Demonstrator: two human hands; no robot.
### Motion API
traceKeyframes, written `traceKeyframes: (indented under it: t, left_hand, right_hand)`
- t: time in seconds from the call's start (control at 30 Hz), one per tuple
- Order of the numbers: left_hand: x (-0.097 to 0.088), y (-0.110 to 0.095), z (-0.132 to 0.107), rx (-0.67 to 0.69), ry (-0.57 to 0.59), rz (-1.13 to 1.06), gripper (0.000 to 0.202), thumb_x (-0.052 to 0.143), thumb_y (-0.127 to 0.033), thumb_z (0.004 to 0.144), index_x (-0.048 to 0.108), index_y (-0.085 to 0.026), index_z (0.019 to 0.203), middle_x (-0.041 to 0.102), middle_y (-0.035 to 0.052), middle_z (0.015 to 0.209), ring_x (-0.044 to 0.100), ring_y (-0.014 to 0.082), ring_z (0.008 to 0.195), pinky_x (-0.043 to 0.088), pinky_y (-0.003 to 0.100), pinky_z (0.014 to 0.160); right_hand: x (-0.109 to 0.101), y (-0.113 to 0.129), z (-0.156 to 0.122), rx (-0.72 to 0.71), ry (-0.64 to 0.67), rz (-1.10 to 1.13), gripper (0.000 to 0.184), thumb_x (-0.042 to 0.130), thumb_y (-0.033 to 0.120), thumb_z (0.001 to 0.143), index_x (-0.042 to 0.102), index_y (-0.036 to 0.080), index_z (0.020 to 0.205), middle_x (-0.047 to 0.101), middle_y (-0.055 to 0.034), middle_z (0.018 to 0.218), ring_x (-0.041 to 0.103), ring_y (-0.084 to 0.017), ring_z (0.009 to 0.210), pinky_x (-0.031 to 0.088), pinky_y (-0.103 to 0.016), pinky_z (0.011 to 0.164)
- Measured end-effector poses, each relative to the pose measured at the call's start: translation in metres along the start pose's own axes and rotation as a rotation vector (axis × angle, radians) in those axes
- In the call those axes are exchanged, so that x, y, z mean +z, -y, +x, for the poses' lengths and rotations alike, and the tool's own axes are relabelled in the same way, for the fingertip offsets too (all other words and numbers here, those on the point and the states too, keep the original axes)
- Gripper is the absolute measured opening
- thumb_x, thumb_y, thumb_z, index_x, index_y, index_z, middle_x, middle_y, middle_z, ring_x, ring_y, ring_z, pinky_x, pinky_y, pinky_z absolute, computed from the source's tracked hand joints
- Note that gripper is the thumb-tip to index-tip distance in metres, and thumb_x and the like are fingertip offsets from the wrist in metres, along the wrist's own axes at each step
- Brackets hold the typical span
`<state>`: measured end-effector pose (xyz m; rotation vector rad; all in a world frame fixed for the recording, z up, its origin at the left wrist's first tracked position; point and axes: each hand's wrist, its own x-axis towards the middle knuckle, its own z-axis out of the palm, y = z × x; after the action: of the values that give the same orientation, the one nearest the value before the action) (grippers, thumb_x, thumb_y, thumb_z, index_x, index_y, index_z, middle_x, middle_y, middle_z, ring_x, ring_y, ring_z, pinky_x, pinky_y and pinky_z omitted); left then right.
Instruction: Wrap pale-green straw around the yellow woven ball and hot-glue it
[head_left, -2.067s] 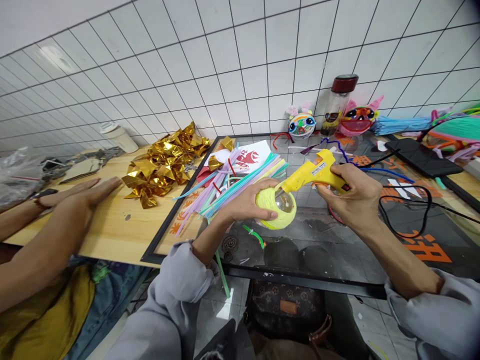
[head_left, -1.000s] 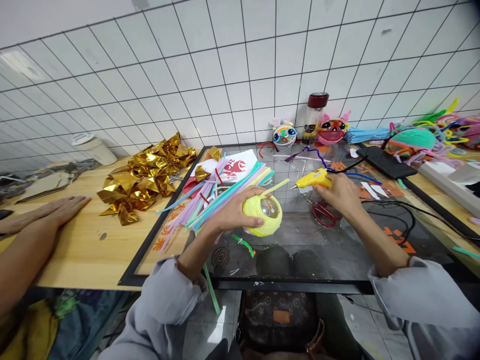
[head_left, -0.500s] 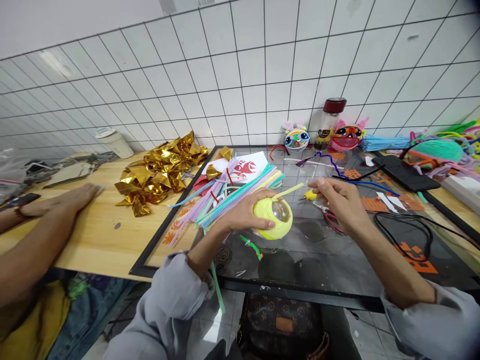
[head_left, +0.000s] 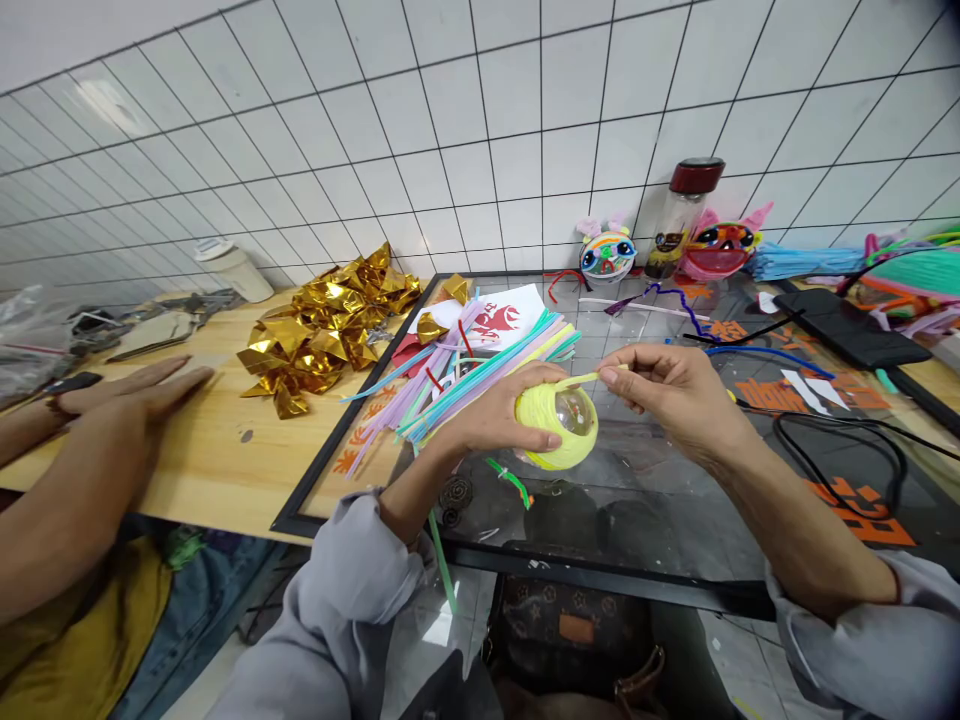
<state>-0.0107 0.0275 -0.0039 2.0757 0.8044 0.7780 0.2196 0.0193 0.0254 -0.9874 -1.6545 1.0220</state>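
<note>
- The left hand point(head_left: 504, 408), at the centre of the frame, is curled around a round ball wrapped in pale yellow fuzzy cord point(head_left: 541, 408), its thumb pressed across the near side.
- This ball sits just right of centre, above the dark glossy panel with a black frame point(head_left: 615, 575); a clear, rounded, shiny surface shows within its upper opening.
- A loose length of the same pale yellow cord point(head_left: 579, 380) runs from the ball's top rim toward the right.
- The right hand point(head_left: 664, 392), right of centre, pinches the far end of that length between thumb and forefinger.
- Left of the ball, partly behind the left hand, lies a bundle of lilac, turquoise and yellow fuzzy stems point(head_left: 487, 372), over a white sheet with a red print point(head_left: 517, 315).
- Below the ball lies a short, bent, bright green stem point(head_left: 511, 482).
- In the upper right, a clear bottle with a dark red lid point(head_left: 675, 228) stands between a white animal-faced ball point(head_left: 607, 257) and a pink animal-faced ball point(head_left: 716, 255).
- At the left, another person's hands point(head_left: 146, 395) rest on the pale wooden tabletop point(head_left: 202, 465), near crumpled gold foil pieces point(head_left: 322, 325).
</note>
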Motion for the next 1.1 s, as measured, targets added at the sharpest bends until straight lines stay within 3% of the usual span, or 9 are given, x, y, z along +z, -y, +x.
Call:
traceKeyframes:
  t: [0.13, 0.33, 0.63, 1.1]
  left_hand:
    - [0.001, 0.0, -0.001, 0.012, 0.001, 0.0, 0.063, 0.083, -0.042, 0.066, 0.065, -0.021, 0.123, 0.065, 0.0112, 0.132, 0.057, 0.033, 0.129, 0.041, 0.049, 0.116]
    - [-0.001, 0.001, -0.001, 0.021, 0.015, 0.007, 0.063, 0.084, -0.041, 0.066, 0.065, -0.021, 0.123, 0.065, 0.0104, 0.132, 0.056, 0.0328, 0.132, 0.04, 0.049, 0.118]
    - [-0.001, 0.0, -0.001, 0.064, 0.023, 0.014, 0.061, 0.084, -0.039, 0.067, 0.064, -0.02, 0.122, 0.065, 0.0111, 0.131, 0.056, 0.0327, 0.131, 0.039, 0.05, 0.118]
    - [-0.001, 0.005, -0.003, 0.113, 0.02, 0.075, 0.062, 0.084, -0.041, 0.069, 0.061, -0.021, 0.124, 0.062, 0.0126, 0.133, 0.053, 0.0332, 0.135, 0.038, 0.054, 0.12]
  right_hand:
    - [-0.002, 0.0, -0.001, -0.164, 0.075, -0.152, 0.014, 0.07, 0.032, 0.081, 0.078, 0.02, 0.078, 0.068, -0.0021, 0.071, 0.057, -0.014, 0.063, 0.044, -0.027, 0.058]
    - [-0.004, 0.001, -0.007, -0.38, 0.165, -0.318, 0.021, 0.061, 0.017, 0.088, 0.081, 0.021, 0.088, 0.064, -0.0017, 0.072, 0.058, -0.014, 0.067, 0.041, -0.026, 0.06]
    - [-0.002, 0.001, -0.012, -0.542, 0.16, -0.473, 0.026, 0.055, 0.011, 0.091, 0.079, 0.021, 0.093, 0.059, -0.0023, 0.075, 0.059, -0.015, 0.07, 0.043, -0.027, 0.061]
    - [0.007, 0.005, -0.021, -0.613, 0.195, -0.594, 0.022, 0.053, 0.011, 0.098, 0.074, 0.015, 0.096, 0.065, -0.0062, 0.085, 0.062, -0.018, 0.08, 0.046, -0.028, 0.068]
